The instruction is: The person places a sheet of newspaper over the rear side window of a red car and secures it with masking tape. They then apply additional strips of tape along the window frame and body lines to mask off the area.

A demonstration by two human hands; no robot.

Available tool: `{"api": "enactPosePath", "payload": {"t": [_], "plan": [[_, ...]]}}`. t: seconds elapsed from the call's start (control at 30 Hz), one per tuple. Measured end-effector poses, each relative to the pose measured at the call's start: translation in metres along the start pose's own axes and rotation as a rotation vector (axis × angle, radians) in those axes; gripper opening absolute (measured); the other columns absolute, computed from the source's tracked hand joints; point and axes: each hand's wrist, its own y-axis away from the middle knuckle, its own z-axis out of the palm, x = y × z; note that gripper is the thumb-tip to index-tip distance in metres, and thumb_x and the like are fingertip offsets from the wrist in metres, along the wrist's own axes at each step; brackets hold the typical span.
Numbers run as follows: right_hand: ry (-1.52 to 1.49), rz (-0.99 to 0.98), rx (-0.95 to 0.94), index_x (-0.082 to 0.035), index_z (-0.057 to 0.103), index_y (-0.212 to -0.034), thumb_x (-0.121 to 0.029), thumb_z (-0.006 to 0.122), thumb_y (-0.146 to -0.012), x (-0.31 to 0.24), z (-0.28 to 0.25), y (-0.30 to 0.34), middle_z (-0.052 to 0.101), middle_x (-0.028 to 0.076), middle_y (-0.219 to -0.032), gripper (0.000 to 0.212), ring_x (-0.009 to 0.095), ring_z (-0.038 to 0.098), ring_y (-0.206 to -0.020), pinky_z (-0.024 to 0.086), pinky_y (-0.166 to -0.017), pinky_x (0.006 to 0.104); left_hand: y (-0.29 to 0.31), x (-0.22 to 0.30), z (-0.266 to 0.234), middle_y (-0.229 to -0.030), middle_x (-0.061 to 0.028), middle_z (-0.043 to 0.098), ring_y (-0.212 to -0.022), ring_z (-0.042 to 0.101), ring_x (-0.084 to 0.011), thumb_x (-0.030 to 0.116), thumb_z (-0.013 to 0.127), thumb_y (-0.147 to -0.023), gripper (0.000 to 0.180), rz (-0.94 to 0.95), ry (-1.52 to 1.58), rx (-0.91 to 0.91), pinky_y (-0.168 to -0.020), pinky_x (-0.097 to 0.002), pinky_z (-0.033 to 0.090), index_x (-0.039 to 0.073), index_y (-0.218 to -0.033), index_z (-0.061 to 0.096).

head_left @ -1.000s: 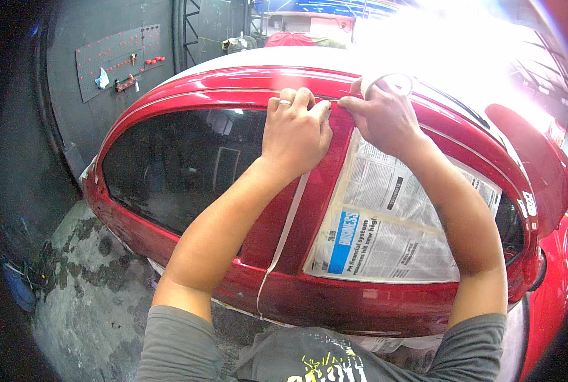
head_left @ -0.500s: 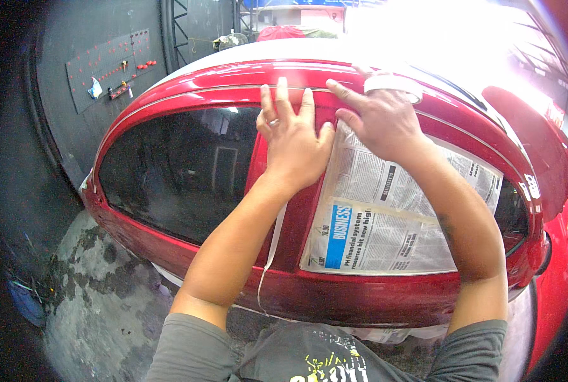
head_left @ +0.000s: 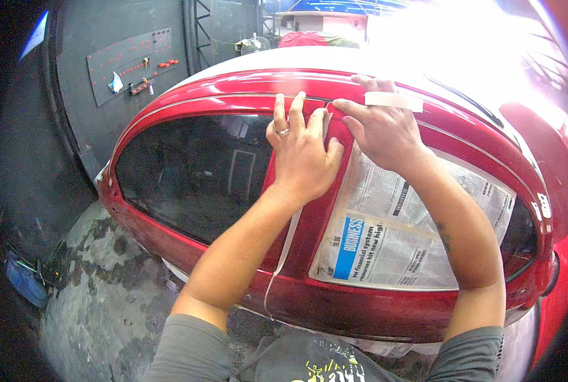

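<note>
My left hand (head_left: 304,151) lies against the top of the red door pillar (head_left: 306,213), its ring-bearing fingers spread and the index finger bent. Close by its index finger shows a short pale bit of tape (head_left: 327,124). Below that hand a narrow tape strip (head_left: 289,240) hangs down, its lower end loose and curling. To the right, my right hand (head_left: 385,130) carries a roll of white masking tape (head_left: 393,102), seen edge-on across its fingers. That hand's index finger reaches to the roof edge near the pillar's top. How the roll is gripped is partly hidden.
Newspaper (head_left: 417,223) covers most of the right-hand side window; the left-hand window (head_left: 195,172) is bare dark glass. A pegboard with tools (head_left: 131,67) hangs on the dark wall. Another red panel (head_left: 541,146) stands beyond the car's right end. Stained concrete (head_left: 99,305) lies at lower left.
The view has shifted, so the car sits slightly lower and further right. My left index finger has drawn down beside the bit of tape. The tape roll has turned edge-on.
</note>
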Motion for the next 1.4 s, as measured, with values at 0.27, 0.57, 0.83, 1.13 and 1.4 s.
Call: {"api": "enactPosePath", "payload": {"t": [0.27, 0.57, 0.83, 1.13, 1.4], "plan": [[0.190, -0.097, -0.047, -0.026, 0.084, -0.139, -0.020, 0.080, -0.101, 0.005, -0.007, -0.001, 0.068, 0.015, -0.157, 0.039, 0.034, 0.066, -0.138, 0.059, -0.110, 0.0504, 0.008, -0.005, -0.003, -0.182, -0.0357, 0.024, -0.173, 0.008, -0.0579, 0.043, 0.075, -0.099, 0.067, -0.117, 0.166, 0.034, -0.133, -0.0760, 0.017, 0.006, -0.154, 0.064], [-0.179, -0.086, -0.089, -0.019, 0.088, -0.119, -0.020, 0.087, -0.095, 0.010, -0.021, -0.002, 0.076, 0.007, -0.132, 0.024, 0.032, 0.068, -0.131, 0.057, -0.109, 0.0498, 0.142, -0.033, -0.027, -0.091, -0.0068, 0.075, -0.089, 0.068, -0.0281, 0.013, 0.097, -0.088, 0.017, -0.276, 0.379, 0.230, -0.086, -0.0431, 0.052, 0.010, -0.096, 0.082], [-0.173, -0.380, -0.183, -0.020, 0.091, -0.115, -0.017, 0.090, -0.091, 0.013, 0.003, -0.040, 0.076, 0.003, -0.131, 0.024, 0.028, 0.066, -0.134, 0.057, -0.113, 0.0461, 0.170, -0.013, -0.002, -0.094, -0.0075, 0.079, -0.090, 0.071, -0.0286, 0.016, 0.099, -0.087, 0.020, -0.298, 0.288, 0.244, -0.086, -0.0434, 0.055, 0.008, -0.098, 0.085], [-0.069, -0.583, -0.186, -0.016, 0.085, -0.101, -0.016, 0.084, -0.090, 0.016, 0.019, -0.058, 0.075, 0.004, -0.131, 0.011, 0.029, 0.065, -0.134, 0.056, -0.112, 0.0469, 0.162, -0.009, 0.012, -0.097, -0.0088, 0.081, -0.093, 0.074, -0.0304, 0.013, 0.093, -0.091, 0.014, -0.299, 0.207, 0.305, -0.087, -0.0446, 0.058, 0.008, -0.103, 0.087], [-0.023, -0.363, -0.277, -0.008, 0.076, -0.108, -0.016, 0.073, -0.107, -0.002, 0.022, -0.053, 0.069, 0.012, -0.145, 0.008, 0.035, 0.059, -0.143, 0.054, -0.113, 0.0532, 0.160, -0.001, 0.015, -0.096, -0.0124, 0.080, -0.090, 0.074, -0.0344, 0.010, 0.087, -0.096, 0.011, -0.205, -0.013, 0.298, -0.086, -0.0463, 0.059, 0.003, -0.104, 0.085]]}}
